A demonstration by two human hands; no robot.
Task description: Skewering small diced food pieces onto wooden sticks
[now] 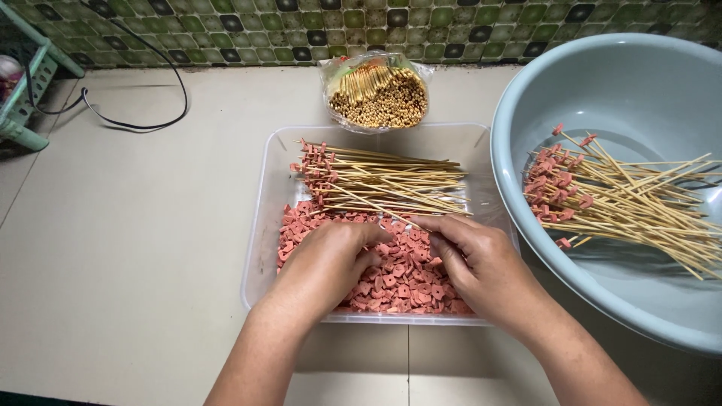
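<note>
A clear plastic tray (256, 248) holds a heap of small pink sausage pieces (398, 282) in front and a pile of bamboo skewers (383, 180), each tipped with a pink piece, at the back. My left hand (327, 259) rests on the pieces with fingers curled, pinching among them. Beside it, my right hand (474, 259) lies over the pieces, and its fingertips hold the end of a skewer (391, 216). The two hands almost touch at the tray's middle.
A large grey-blue basin (647, 83) at the right holds several more skewers (624, 203) tipped with pink pieces. A plastic bag of bare skewers (376, 90) lies behind the tray. A black cable (135, 120) and a green rack (30, 83) are at the far left, by a green tiled wall.
</note>
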